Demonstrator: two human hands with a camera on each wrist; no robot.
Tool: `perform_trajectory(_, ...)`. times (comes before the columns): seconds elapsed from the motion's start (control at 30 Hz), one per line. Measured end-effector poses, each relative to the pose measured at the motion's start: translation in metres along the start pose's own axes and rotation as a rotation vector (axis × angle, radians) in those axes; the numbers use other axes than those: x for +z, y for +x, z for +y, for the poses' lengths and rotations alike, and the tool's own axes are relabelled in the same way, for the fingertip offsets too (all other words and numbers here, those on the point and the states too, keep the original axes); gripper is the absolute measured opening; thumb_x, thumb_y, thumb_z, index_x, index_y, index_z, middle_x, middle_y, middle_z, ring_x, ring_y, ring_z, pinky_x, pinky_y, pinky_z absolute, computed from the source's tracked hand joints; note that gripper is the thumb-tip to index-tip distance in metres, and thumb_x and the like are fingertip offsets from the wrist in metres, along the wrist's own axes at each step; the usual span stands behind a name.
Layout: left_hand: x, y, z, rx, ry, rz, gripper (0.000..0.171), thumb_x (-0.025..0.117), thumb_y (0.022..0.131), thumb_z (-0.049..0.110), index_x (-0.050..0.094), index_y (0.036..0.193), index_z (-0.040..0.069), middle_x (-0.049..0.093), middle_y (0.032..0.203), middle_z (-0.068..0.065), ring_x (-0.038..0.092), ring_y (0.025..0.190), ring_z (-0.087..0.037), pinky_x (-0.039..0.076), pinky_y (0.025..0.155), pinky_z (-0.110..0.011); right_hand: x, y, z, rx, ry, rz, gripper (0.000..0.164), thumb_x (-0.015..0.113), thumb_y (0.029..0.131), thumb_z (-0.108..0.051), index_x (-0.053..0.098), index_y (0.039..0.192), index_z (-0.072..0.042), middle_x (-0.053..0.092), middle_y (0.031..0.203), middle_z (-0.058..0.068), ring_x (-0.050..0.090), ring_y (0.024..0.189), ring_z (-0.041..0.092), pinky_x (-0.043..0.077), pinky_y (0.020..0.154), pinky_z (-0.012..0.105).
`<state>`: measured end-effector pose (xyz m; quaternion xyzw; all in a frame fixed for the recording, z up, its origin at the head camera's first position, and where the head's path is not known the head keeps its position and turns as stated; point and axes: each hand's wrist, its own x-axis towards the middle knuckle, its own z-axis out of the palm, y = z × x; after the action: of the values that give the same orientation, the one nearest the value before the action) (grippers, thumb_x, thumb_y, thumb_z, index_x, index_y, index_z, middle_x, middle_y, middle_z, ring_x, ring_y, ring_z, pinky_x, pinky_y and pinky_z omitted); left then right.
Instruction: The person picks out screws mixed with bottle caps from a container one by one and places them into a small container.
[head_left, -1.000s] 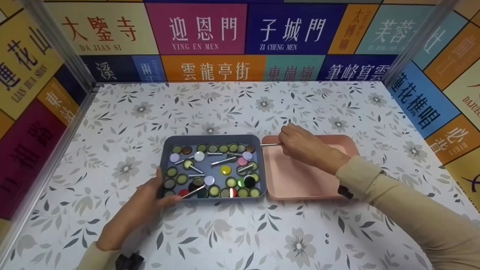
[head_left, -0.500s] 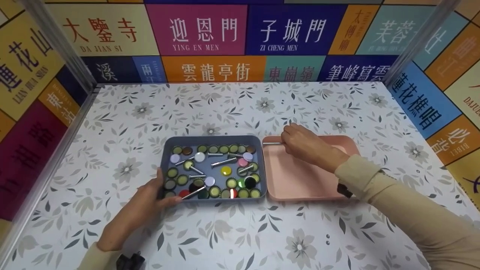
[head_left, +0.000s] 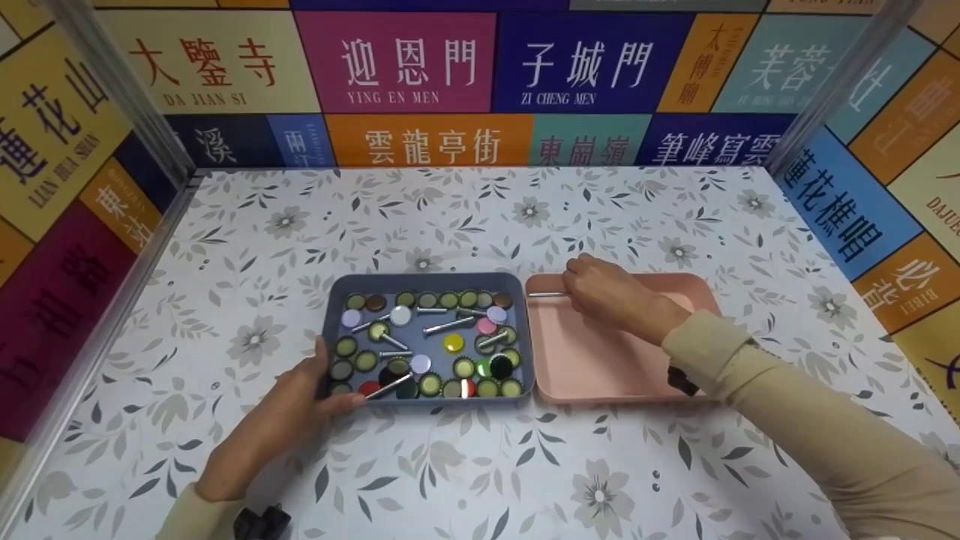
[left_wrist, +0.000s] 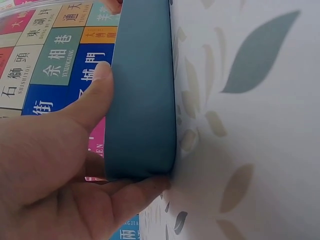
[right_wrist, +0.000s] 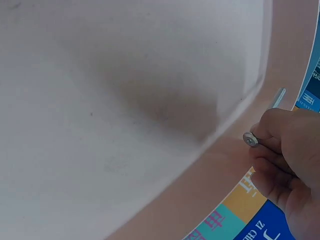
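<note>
My left hand (head_left: pixel 292 394) holds the blue-grey tray (head_left: pixel 429 282) at its left end, the thumb on the front rim. In the left wrist view, its thumb and fingers (left_wrist: pixel 135 197) lie around the tray's corner. Bottle caps (head_left: pixel 453 343) in several colours lie in this tray, many with the inside up, with several metal screws (head_left: pixel 448 325) among them. My right hand (head_left: pixel 604 292) pinches one silver screw (head_left: pixel 547 295) over the back left of the pink tray (head_left: pixel 600 360). The right wrist view shows the screw's round head (right_wrist: pixel 250 139) beside the fingers and its shaft pointing away.
The two trays stand side by side, their short walls close together, on a table (head_left: pixel 480 465) with a flowered cover. Panels with large lettering (head_left: pixel 420 67) rise behind the table and along both sides.
My right hand has shifted a little to the right and then slightly nearer, bringing the screw from the edge between the trays over the pink one. My left hand stays put.
</note>
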<state>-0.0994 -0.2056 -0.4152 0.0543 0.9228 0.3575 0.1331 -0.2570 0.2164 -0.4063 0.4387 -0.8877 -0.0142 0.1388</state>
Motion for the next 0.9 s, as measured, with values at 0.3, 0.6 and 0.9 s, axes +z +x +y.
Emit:
perform_trajectory(0.3,0.0001,-0.0007,0.0007,-0.001,0.006,-0.005,0.107,0.072,0.091,0.037,0.0,0.154,-0.012,0.034,0.149,-0.043,0.039,0.139,-0.052,0.028,0.119,-0.062,0.0048,0.0015,-0.0047,0.047,0.031,-0.095,0.009,0.07,0.076,0.004,0.062,0.079,0.004,0.06,0.077,0.015,0.054,0.07,0.028,0.053,0.055,0.038)
perform_trajectory(0.6,-0.0001,-0.0018,-0.0001,0.025,-0.009,-0.005,0.108,0.073,0.091,0.032,-0.003,0.154,-0.011,0.042,0.145,-0.041,0.046,0.135,-0.05,0.028,0.119,-0.062,0.0078,0.0007,-0.0041,0.003,0.025,-0.131,0.01,0.067,0.076,0.006,0.066,0.086,0.007,0.062,0.081,0.017,0.059,0.071,0.029,0.055,0.06,0.039)
perform_trajectory(0.9,-0.0007,-0.0015,0.0005,0.016,-0.008,-0.013,0.108,0.071,0.092,0.035,-0.004,0.155,-0.01,0.039,0.148,-0.041,0.043,0.138,-0.05,0.028,0.12,-0.061,0.0056,-0.0002,-0.0043,-0.054,-0.067,-0.11,0.009,0.063,0.079,0.01,0.067,0.087,0.009,0.064,0.081,0.018,0.059,0.07,0.029,0.055,0.062,0.037)
